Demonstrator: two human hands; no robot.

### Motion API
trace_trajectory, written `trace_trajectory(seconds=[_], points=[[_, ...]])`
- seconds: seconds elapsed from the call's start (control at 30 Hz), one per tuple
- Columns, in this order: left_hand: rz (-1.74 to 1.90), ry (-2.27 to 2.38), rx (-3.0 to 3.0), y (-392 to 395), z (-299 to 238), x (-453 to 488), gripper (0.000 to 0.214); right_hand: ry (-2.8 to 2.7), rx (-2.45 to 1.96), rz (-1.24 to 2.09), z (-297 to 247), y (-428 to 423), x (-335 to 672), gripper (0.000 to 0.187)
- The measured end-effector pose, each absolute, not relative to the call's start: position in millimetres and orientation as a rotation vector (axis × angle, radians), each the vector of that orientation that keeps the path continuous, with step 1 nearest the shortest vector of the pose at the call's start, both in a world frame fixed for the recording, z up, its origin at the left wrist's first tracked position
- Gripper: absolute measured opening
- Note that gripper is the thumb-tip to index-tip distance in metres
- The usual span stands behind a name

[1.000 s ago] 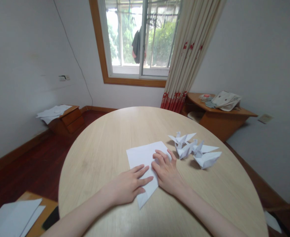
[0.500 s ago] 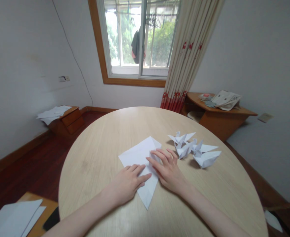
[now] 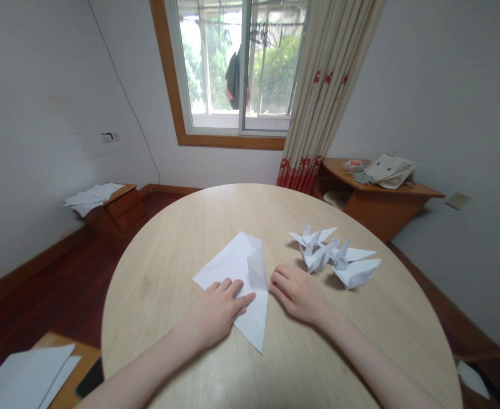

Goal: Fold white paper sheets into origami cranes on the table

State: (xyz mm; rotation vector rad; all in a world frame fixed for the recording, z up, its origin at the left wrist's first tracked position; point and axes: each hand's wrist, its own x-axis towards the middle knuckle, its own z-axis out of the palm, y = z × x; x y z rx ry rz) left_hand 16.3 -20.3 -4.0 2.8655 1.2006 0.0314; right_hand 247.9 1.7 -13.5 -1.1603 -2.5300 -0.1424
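**White paper sheet (image 3: 228, 258) under my left hand (image 3: 220, 309), right hand (image 3: 296, 292) at its edge**

The round, pale wood-grained tabletop (image 3: 250, 204) carries everything here, its far edge curving toward the window (image 3: 237, 68). The sheet lies about the middle of it, one long point aimed at the near side and another corner toward the left edge. Folded paper birds (image 3: 356, 274) stand in a cluster between the sheet and the tabletop's right edge, apart from my work.

My left hand lies flat on the sheet's lower part, fingers a little spread, pressing without gripping. My right hand rests just beside the sheet's right edge, its fingers curled in close to one another; I cannot tell whether the tips meet or touch the paper. Smallest of all, a shaded flap (image 3: 257, 267) shows along that right side; whether it lies fully flat is hard to judge.

To crease this well, I would keep my left palm firm so the sheet cannot swivel, line the edges up before pressing, and run a fingertip outward along the fold in one even stroke. Pressing hard while the edges are off would, I judge, leave a stray crease that is hard to undo.

I can read no brand, label or writing on the paper or anything around it.
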Motion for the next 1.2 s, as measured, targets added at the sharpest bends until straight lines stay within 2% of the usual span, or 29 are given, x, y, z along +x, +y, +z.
trace_trajectory(seconds=[0.23,0.63,1.2], points=[[0.13,1.165,2.837,-16,-8,12,0.035,-2.622,-1.319,-0.208,-22,3,246,0.026],[0.259,1.11,2.73,-12,-17,5,0.037,-2.607,-1.291,-0.153,-31,1,244,0.026],[0.193,1.118,2.736,-11,-14,6,0.039,-2.703,-1.22,0.007,-31,-10,234,0.019]])
